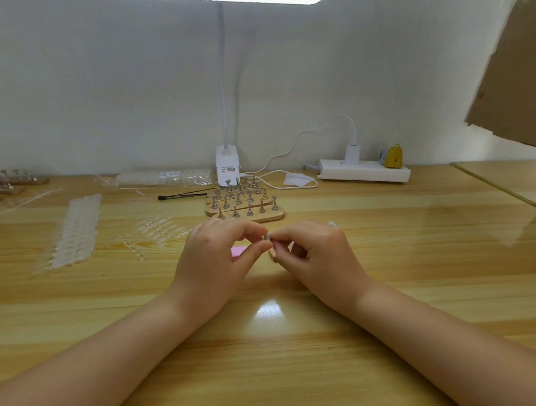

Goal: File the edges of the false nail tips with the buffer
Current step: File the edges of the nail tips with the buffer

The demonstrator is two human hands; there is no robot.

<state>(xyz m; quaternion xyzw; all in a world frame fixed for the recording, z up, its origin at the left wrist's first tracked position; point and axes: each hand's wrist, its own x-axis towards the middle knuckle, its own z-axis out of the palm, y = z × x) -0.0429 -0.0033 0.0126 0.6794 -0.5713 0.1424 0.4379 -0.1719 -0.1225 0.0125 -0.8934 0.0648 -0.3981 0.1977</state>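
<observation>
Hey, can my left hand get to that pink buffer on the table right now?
Probably yes: the pink buffer lies right under the left hand, nothing between, but its fingers pinch a small nail tip with the right hand.

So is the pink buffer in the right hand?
No, the pink buffer shows behind the left hand; the right hand pinches a small pale piece.

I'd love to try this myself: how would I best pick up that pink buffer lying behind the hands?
Probably by its long side edges, coming from above. The pink buffer seems to lie flat on the table, mostly hidden behind the left hand, so only one end shows; reach in from the left.
</observation>
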